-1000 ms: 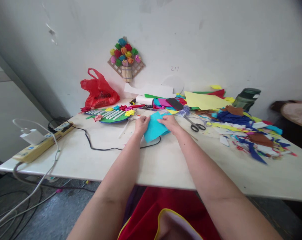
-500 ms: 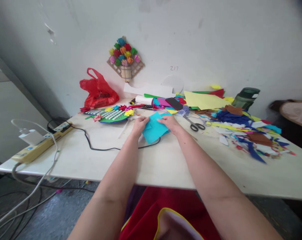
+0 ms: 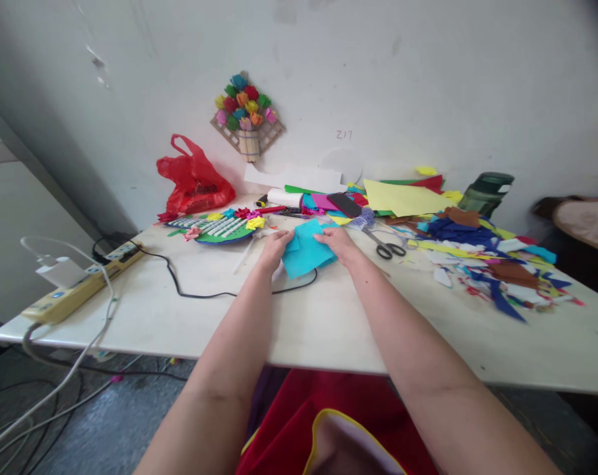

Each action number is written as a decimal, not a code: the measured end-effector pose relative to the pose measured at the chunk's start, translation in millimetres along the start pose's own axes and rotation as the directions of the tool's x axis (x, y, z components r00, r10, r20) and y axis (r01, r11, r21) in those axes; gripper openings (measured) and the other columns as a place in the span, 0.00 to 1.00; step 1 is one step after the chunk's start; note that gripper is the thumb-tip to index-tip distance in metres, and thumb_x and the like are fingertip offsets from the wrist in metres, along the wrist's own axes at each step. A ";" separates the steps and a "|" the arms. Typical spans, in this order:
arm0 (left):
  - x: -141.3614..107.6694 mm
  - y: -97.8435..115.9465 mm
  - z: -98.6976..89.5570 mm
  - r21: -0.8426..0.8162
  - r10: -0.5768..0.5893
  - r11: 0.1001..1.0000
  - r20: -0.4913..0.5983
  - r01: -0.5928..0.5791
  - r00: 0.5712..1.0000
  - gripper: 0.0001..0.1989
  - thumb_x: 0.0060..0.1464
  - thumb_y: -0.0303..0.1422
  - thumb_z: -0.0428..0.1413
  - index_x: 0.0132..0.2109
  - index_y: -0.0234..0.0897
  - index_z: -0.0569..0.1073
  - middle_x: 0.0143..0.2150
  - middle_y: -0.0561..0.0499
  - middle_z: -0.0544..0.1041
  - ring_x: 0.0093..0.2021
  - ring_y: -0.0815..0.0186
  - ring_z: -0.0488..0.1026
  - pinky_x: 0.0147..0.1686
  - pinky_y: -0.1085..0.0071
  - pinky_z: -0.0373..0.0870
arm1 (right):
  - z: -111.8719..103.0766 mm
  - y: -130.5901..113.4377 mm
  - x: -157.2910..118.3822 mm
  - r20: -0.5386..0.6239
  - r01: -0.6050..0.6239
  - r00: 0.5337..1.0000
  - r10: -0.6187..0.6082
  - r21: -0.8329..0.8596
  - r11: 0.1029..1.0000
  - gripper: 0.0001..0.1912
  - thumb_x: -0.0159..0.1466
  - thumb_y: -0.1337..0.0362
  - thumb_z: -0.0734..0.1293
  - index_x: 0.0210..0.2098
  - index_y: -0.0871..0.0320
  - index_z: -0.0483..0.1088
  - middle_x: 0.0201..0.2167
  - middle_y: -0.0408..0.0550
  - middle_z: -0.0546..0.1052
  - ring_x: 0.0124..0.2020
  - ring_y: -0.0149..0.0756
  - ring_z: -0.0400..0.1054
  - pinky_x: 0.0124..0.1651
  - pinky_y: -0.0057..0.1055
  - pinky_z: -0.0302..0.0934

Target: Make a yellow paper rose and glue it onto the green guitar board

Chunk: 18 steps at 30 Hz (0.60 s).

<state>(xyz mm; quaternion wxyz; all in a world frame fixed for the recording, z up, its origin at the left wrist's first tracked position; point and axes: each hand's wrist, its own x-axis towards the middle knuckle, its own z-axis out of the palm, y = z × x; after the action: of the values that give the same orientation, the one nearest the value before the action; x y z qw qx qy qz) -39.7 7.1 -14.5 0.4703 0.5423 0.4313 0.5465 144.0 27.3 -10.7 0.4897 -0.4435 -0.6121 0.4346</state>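
Observation:
A light blue sheet of paper (image 3: 306, 251), seemingly in overlapping layers, is held above the table between both hands. My left hand (image 3: 278, 249) grips its left edge, the thumb over a smaller folded part. At the upper right edge, my right hand (image 3: 338, 243) pinches the paper between thumb and fingers. The fingers behind the sheet are hidden. Black-handled scissors (image 3: 385, 247) lie to the right of my right hand. Left of my left hand is a green craft piece (image 3: 230, 231) with white rolled strips and small coloured paper flowers.
Coloured paper scraps (image 3: 507, 277) cover the table's right side, near a green bottle (image 3: 486, 192). Yellow paper (image 3: 402, 198) and a dark phone (image 3: 344, 205) lie at the back. A red bag (image 3: 195, 178) stands back left. A black cable (image 3: 180, 287) runs from the power strip (image 3: 81, 287).
The paper's lower corner has risen slightly and the sheet tilts a little differently. Both hands keep their hold in nearly the same place.

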 end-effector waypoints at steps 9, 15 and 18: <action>-12.5 13.1 6.6 0.213 0.036 0.976 0.008 -0.037 0.999 0.24 0.44 0.53 0.57 0.22 0.36 0.62 0.17 0.58 0.55 0.19 0.74 0.52 0.20 0.73 0.47 | 3.2 -4.9 1.9 -0.029 0.111 0.993 -0.111 0.023 0.994 0.33 0.41 0.63 0.73 0.49 0.56 0.70 0.50 0.52 0.72 0.52 0.42 0.64 0.53 0.38 0.60; -17.0 17.3 7.7 0.201 -0.015 0.980 0.152 -0.016 0.988 0.25 0.42 0.55 0.57 0.24 0.36 0.66 0.18 0.57 0.59 0.20 0.73 0.55 0.21 0.73 0.50 | 0.3 -11.4 -3.4 0.090 0.166 0.983 -0.162 -0.041 0.985 0.27 0.44 0.64 0.72 0.46 0.57 0.73 0.48 0.51 0.75 0.51 0.42 0.66 0.55 0.41 0.58; -18.3 18.7 7.7 0.208 -0.023 0.978 0.192 -0.018 0.981 0.24 0.42 0.55 0.57 0.26 0.34 0.70 0.19 0.55 0.63 0.21 0.71 0.59 0.21 0.73 0.53 | 1.4 -12.4 -4.5 0.126 0.207 0.972 -0.196 -0.075 0.976 0.23 0.45 0.66 0.72 0.43 0.56 0.75 0.46 0.49 0.76 0.49 0.41 0.68 0.54 0.41 0.59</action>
<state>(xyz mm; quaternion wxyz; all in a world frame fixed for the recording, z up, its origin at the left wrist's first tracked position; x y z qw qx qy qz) -33.4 -14.7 0.7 0.4510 0.6385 0.4393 0.4426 141.7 19.9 0.1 0.4744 -0.3736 -0.7002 0.3810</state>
